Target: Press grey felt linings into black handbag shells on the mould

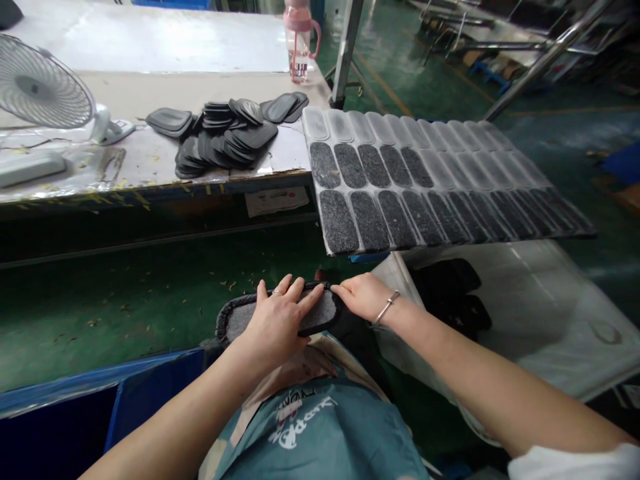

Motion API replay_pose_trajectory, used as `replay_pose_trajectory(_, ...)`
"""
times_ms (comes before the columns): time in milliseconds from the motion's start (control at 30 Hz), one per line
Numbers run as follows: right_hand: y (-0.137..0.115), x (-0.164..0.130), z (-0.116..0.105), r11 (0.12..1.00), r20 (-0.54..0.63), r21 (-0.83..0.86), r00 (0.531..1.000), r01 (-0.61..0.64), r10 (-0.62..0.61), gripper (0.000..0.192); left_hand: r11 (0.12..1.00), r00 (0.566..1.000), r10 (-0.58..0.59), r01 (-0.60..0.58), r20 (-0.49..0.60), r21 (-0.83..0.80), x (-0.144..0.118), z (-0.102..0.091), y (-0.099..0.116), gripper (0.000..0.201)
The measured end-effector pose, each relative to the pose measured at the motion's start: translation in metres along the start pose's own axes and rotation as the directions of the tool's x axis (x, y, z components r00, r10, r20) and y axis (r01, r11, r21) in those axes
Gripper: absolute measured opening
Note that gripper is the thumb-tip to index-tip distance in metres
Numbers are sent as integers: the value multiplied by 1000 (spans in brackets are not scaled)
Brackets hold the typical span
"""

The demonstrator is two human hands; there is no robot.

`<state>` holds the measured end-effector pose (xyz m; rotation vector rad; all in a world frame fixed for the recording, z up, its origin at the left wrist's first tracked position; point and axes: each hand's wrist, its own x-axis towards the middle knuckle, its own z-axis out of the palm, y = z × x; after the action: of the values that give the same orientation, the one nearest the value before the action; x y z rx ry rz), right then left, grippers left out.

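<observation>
A long oval pad (320, 315) with a grey face and a gathered black edge lies level in front of my apron. Across its face rests my left hand (283, 313), fingers hooked toward the far edge and a ring on one of them. My right hand (364, 296) is closed in a pinch at the pad's right end, on the black edge; the thumb and fingertip meet there. My left palm covers the pad's middle, and what is under it is hidden.
A slanted board (380, 180) holds rows of dark and pale oval pieces. Below it, a whitish bin (540, 293) contains black pads (447, 280). Dark shaped pieces (225, 137), a fan (43, 83) and a pink bottle (299, 40) stand on the table (125, 87). A blue crate (115, 387) is at lower left.
</observation>
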<state>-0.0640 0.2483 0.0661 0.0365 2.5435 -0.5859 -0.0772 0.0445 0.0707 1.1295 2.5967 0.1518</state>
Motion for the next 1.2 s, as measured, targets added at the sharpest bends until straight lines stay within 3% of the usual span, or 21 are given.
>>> replay_pose_trajectory(67, 10, 7, -3, 983, 101, 174, 994, -52, 35, 50, 1000, 1000, 2, -2, 4, 1, 1, 0, 0, 89)
replay_pose_trajectory(200, 21, 29, -15, 803, 344, 539, 936, -255, 66, 38, 1000, 1000, 10, -10, 13, -6, 1, -2, 1, 89)
replay_pose_trajectory(267, 20, 39, -21, 804, 413, 525, 909, -279, 45, 35, 1000, 1000, 8, -8, 7, -12, 0, -2, 1, 88)
replay_pose_trajectory(367, 11, 49, -29, 922, 462, 332, 887, -199, 25, 35, 1000, 1000, 0, 0, 3, -21, -1, -1, 1, 87)
replay_pose_trajectory(533, -15, 52, -38, 999, 398, 29, 917, -44, 29, 36, 1000, 1000, -9, 9, -1, -29, -1, 1, 1, 85)
replay_pose_trajectory(733, -20, 31, -29, 992, 140, -125, 990, 34, -17, 36, 1000, 1000, -16, 16, -20, -18, 0, 2, 2, 92)
replay_pose_trajectory(800, -9, 19, -17, 998, 74, -61, 997, 18, -14, 40, 1000, 1000, -16, 16, -11, -9, 0, 2, 2, 91)
replay_pose_trajectory(867, 4, 9, -4, 983, 86, 175, 996, -47, 32, 39, 1000, 1000, -8, 8, -19, -3, 1, 2, 2, 91)
replay_pose_trajectory(967, 18, 3, 8, 835, 186, 521, 978, -175, 89, 32, 1000, 999, 9, -9, -44, -2, 1, 3, 2, 90)
replay_pose_trajectory(1033, 20, 5, 11, 809, 203, 553, 974, -199, 101, 26, 1000, 999, 8, -8, -46, -2, 1, 3, 2, 89)
replay_pose_trajectory(1200, 11, 8, 14, 868, 102, 474, 988, -149, 114, 23, 1000, 1000, -13, 13, -26, -12, 1, 0, 3, 93)
